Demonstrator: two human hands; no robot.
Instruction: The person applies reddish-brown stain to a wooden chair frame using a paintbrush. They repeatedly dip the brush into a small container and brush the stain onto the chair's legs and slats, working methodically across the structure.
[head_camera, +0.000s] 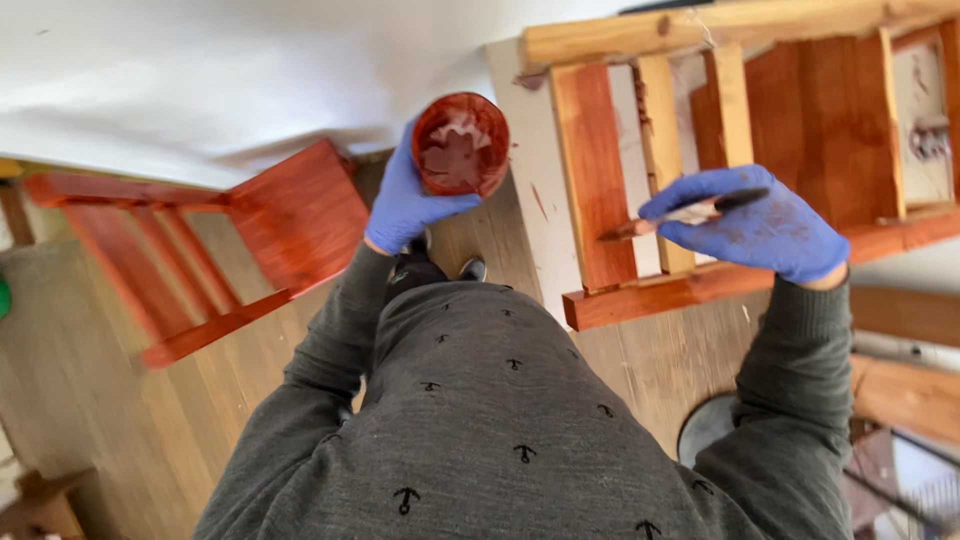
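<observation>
Paintbrush (690, 212), frame centre-right: light, stiff, probably slick with stain; right hand (760, 230) fingers clamped mid-handle. Left hand (405, 205) fingers wrapped round stain cup (461, 143), likely spillable; keep level

Soft, even daylight fills the scene, bright without harsh glare. The crumpled white sheet (200, 70) above the left grip (405, 205) is the brightest area, near washed out, its folds marked only by pale grey shadows. The red-stained wooden frame (760, 170) under the right grip (755, 225) is well lit, with narrow, soft shadows between its slats. A mild sheen shows on the wet red stain inside the round cup (460, 145). Focus holds in the centre; the wooden floor (90, 400) below and left of the left grip goes soft, and lines bend near the frame's edges.
</observation>
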